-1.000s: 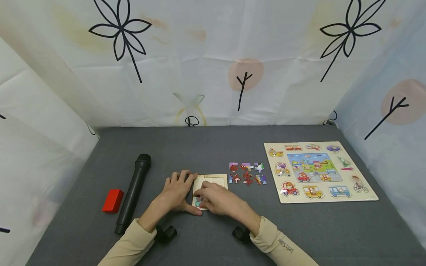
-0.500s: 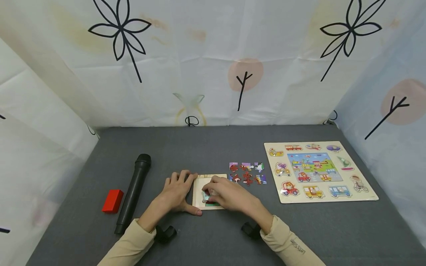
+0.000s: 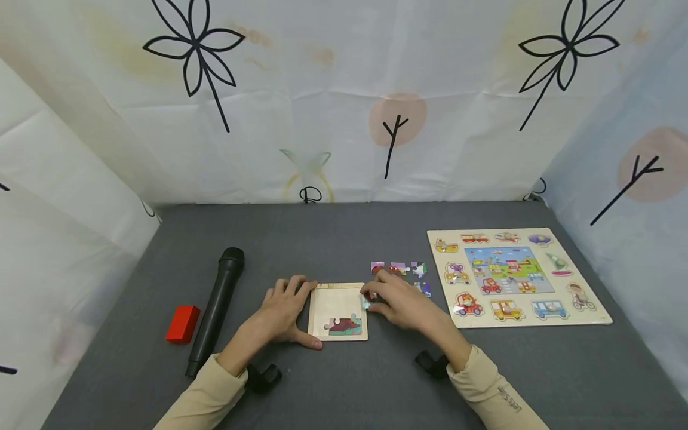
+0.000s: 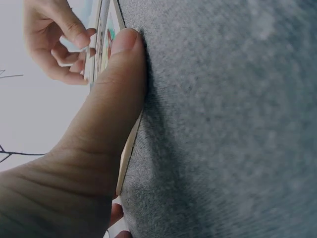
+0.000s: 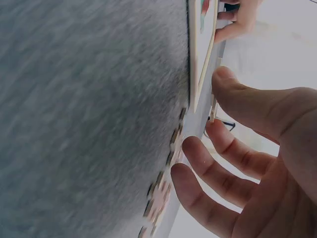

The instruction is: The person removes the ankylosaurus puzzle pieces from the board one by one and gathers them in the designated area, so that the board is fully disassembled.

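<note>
A small wooden puzzle tray [image 3: 329, 301] lies flat, with joined dinosaur-coloured pieces [image 3: 345, 326] in its near right corner. My left hand [image 3: 282, 310] holds the tray along its left side, fingers at the far left corner and thumb by the near left corner. Between the thumb and index finger of my right hand [image 3: 400, 301] is a pale blue jigsaw piece [image 3: 365, 303], held over the tray's right edge. In the right wrist view that piece [image 5: 213, 108] shows edge-on, and the other fingers are loosely bent. Loose jigsaw pieces [image 3: 418, 269] lie just beyond, partly hidden by this hand.
At the right lies a large wooden vehicle puzzle board [image 3: 507, 304]. To the left are a black microphone [image 3: 217, 310] and a red block [image 3: 183, 323]. A patterned white cloth [image 3: 344, 143] stands behind the grey table [image 3: 301, 239].
My right hand has lifted the pale blue piece from the tray's near part and carried it right, to the tray's right edge. The left hand stays at the tray, which has shifted slightly.
</note>
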`<state>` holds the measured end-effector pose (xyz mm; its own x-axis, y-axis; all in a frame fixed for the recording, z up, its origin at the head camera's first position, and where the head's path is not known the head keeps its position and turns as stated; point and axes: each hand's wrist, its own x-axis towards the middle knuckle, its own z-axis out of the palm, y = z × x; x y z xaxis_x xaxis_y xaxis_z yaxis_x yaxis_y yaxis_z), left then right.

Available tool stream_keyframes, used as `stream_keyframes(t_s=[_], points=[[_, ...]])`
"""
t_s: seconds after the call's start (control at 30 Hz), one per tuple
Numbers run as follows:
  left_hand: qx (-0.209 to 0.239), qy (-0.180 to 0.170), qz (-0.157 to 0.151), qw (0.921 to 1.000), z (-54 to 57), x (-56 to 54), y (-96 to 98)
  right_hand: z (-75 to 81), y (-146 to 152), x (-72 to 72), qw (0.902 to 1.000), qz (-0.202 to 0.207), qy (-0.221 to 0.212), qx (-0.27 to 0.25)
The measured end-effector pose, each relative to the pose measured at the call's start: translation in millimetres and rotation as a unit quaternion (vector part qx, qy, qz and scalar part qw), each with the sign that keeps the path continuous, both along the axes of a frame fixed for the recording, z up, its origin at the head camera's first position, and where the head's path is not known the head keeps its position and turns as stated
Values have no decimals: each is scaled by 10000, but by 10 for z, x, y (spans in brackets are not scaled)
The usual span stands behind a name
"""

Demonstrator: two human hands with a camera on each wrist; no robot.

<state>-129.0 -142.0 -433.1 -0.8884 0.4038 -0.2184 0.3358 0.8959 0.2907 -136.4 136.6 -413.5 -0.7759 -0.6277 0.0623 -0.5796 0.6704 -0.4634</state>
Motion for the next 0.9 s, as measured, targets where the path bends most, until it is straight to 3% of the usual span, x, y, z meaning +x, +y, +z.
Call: stream_keyframes(t_s=[0.43, 0.9], points=[[91, 11, -49, 9999, 10, 31, -9, -68, 134, 119, 9988, -112, 277, 382], [79, 70, -64, 9999, 0, 39, -15, -106, 136, 126, 9984, -236, 309, 399]])
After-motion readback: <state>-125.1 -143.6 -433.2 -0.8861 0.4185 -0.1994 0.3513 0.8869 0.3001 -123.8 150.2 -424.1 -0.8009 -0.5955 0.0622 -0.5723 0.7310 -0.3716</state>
